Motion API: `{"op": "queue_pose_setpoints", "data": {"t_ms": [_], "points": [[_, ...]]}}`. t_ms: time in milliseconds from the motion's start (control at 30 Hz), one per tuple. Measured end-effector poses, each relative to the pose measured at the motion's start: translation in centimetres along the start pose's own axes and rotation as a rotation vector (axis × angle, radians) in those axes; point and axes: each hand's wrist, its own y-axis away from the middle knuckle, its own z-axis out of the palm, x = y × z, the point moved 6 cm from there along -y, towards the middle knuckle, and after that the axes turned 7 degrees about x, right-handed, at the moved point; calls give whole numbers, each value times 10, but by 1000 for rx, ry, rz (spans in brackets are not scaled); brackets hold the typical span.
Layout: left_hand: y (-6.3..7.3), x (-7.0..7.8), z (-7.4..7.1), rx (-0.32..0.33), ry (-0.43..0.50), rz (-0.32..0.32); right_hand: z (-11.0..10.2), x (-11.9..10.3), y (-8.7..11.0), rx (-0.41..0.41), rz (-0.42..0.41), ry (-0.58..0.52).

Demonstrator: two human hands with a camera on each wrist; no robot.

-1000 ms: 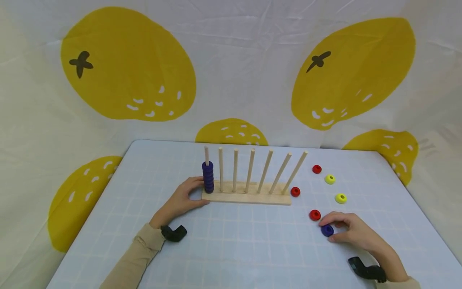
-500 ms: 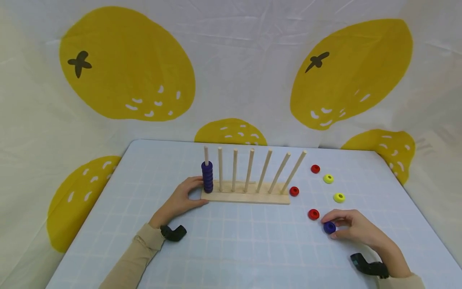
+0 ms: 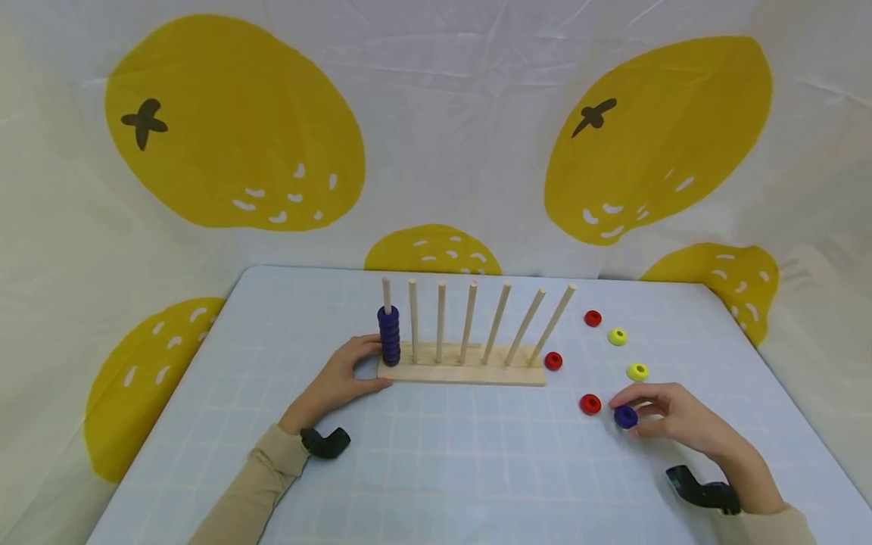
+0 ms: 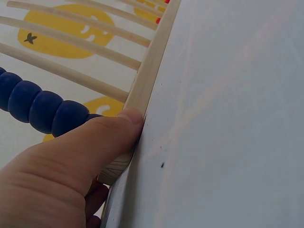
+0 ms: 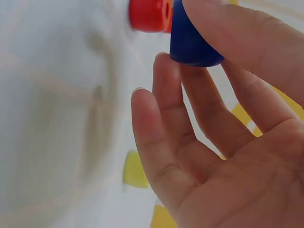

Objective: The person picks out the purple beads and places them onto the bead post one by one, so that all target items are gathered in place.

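A wooden peg rack (image 3: pixel 470 372) with a row of upright pegs stands mid-table. Its leftmost peg carries a stack of dark blue beads (image 3: pixel 389 337); the other pegs are bare. My left hand (image 3: pixel 344 372) grips the rack's left end, the thumb on the front edge of the base (image 4: pixel 147 76). Over the right side of the table, my right hand (image 3: pixel 677 415) pinches a single blue bead (image 3: pixel 625 417) between thumb and fingers. The right wrist view shows this bead (image 5: pixel 192 42) at the thumb, with the other fingers spread below it.
Red beads lie right of the rack: one by its end (image 3: pixel 554 361), one farther back (image 3: pixel 593 318), and a red bead (image 3: pixel 590 404) just left of the held one. Two yellow beads, a far one (image 3: pixel 618 336) and a nearer one (image 3: pixel 637 372), lie behind my right hand.
My right hand has lifted the blue bead and moved it slightly back and to the right. The left hand keeps its grip on the rack.
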Motion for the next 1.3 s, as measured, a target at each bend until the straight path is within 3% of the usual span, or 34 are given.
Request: {"op": "queue_pose_setpoints", "data": {"t_ms": [500, 833, 1133, 1300], "points": [[-1, 0, 1, 1, -21, 16, -19, -34, -4, 65, -144, 65], [0, -1, 0, -10, -8, -6, -29, -60, -6, 107, -182, 99], [0, 0, -1, 14, -11, 50, -39, -84, -9, 178, -218, 133], [-1, 1, -1, 4, -5, 39, -45, -99, -9, 200, -257, 136]]}}
